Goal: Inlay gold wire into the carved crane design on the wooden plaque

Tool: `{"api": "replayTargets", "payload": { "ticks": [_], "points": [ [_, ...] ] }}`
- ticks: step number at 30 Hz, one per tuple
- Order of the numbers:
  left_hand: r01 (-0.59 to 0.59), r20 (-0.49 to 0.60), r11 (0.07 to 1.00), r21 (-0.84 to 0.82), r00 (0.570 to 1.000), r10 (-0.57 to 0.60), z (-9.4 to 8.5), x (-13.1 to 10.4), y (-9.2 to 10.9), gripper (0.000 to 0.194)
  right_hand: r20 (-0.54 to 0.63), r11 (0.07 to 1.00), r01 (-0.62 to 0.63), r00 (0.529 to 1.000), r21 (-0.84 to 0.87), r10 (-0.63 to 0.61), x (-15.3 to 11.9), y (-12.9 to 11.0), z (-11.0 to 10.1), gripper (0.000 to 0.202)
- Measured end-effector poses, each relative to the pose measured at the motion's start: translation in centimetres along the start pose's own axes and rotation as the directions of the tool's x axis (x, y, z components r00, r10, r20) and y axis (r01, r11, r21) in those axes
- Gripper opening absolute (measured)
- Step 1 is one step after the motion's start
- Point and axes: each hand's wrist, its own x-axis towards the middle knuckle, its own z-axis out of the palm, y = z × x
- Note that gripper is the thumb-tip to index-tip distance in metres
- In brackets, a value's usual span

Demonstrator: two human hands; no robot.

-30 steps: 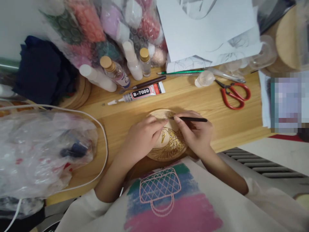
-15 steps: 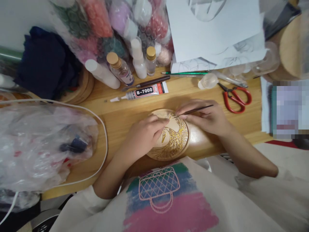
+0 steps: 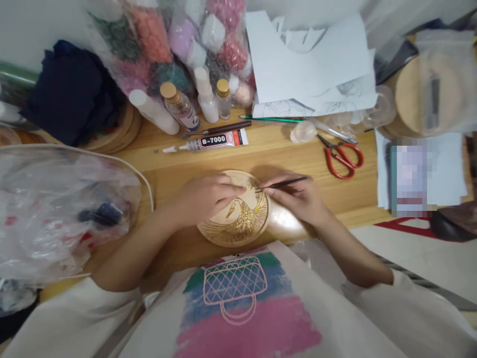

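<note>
While the left hand (image 3: 203, 198) lies over the ten o'clock side of the round wooden plaque (image 3: 234, 236), its fingers stretch out loosely and I see nothing in their grasp. The right hand (image 3: 298, 196), out past two o'clock, is closed in a pinch on what look like slim dark tweezers (image 3: 290, 182); whether their fine tip touches the plaque, I can't tell. The plaque lies flat on the wooden table (image 3: 290, 159), just before the person's shirt (image 3: 238, 318). I'd judge it light and stiff, likely to turn if nudged, so it wants steadying at the edge. The gold bird-like relief (image 3: 248, 215) looks fragile, better left untouched. To lift it, I'd take the rim at nine and three o'clock. Toward eleven o'clock, well beyond, lies a B-7000 tube (image 3: 218, 140).
</note>
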Motion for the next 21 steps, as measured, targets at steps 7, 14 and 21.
{"api": "replayTargets", "payload": {
  "ticks": [7, 14, 21],
  "points": [
    [-0.228, 0.127, 0.971, -0.075, 0.963, 0.236, -0.5, 0.4, -1.8, 0.036, -0.12, 0.996, -0.087, 0.989, 0.009, 0.087, -4.1, -1.7, 2.9, 0.01],
    [-0.203, 0.204, 0.959, -0.198, 0.948, 0.243, -1.3, 0.7, -1.7, 0.038, -0.142, 0.993, -0.117, 0.983, 0.022, 0.119, -4.8, -2.2, 3.6, 0.01],
    [-0.102, 0.195, 0.957, -0.271, 0.968, 0.158, -0.8, 0.8, -2.2, 0.032, -0.092, 0.996, -0.093, 0.992, -0.016, 0.092, -3.4, -1.4, 2.5, 0.009]
  ]
}}
